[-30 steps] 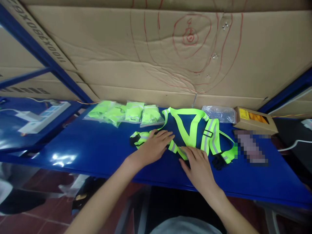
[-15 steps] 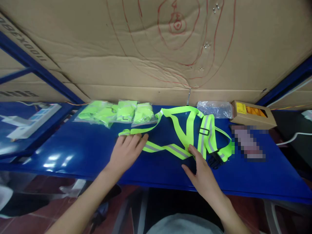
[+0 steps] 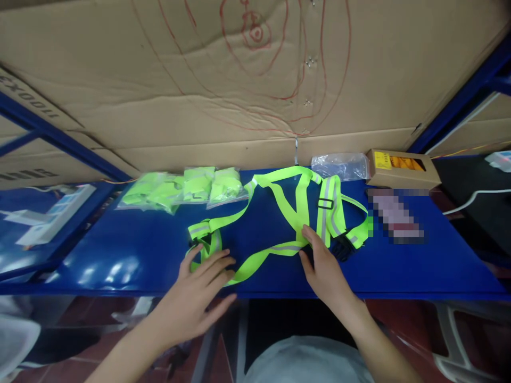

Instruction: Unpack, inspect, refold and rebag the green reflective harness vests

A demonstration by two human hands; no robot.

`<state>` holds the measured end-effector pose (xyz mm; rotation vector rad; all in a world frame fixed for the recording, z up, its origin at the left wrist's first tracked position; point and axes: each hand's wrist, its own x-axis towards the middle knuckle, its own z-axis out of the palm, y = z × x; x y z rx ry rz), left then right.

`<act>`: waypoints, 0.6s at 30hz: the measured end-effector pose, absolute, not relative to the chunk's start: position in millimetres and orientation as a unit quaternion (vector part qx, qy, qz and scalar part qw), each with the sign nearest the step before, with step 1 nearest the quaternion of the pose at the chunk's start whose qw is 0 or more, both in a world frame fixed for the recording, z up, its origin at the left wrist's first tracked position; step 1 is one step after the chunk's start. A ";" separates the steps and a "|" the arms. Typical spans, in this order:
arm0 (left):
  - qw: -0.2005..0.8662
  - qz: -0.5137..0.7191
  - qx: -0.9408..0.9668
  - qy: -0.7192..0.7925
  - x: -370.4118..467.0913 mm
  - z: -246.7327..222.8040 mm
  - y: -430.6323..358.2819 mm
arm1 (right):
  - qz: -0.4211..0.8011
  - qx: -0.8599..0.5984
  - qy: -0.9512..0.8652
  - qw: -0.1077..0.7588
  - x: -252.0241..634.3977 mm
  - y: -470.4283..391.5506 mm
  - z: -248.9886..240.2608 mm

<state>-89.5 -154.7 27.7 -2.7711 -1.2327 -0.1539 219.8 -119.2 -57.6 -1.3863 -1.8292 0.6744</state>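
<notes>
A neon-yellow reflective vest (image 3: 302, 205) made of elastic straps with grey stripes lies spread on the blue table (image 3: 131, 255). My left hand (image 3: 205, 284) is over its lower left corner, fingers spread apart, near a looped strap and a dark buckle partly hidden behind the fingers. At the middle of the lower strap, my right hand (image 3: 325, 266) has its thumb and index finger on either side of the band where the straps meet. A black slide adjuster (image 3: 326, 203) and a black clip buckle (image 3: 343, 246) sit on the vest's right side.
Several bagged yellow vests (image 3: 197, 185) line the back left. Along the back right are a clear plastic bag (image 3: 341, 166) and a cardboard box (image 3: 403, 169) with a window. A pixelated flat object (image 3: 395, 213) lies at right, a white power strip (image 3: 59, 213) at left.
My left hand has moved down toward the table's front edge and its fingers have spread. The lower strap now bends and twists, and its left end loop stands looser. My right hand has closed on the strap.
</notes>
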 end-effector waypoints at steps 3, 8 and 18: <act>0.129 -0.047 -0.913 -0.385 -90.8 25.8 -161.1 | 0.255 -0.541 -0.716 0.361 219.6 -119.4 -57.4; 0.282 -0.003 -0.867 -0.412 -92.4 14.6 -155.2 | 0.243 -0.538 -0.724 0.356 219.6 -118.6 -56.2; 0.162 0.046 -0.833 -0.527 -92.4 6.8 -150.6 | 0.238 -0.532 -0.732 0.352 219.9 -118.9 -54.4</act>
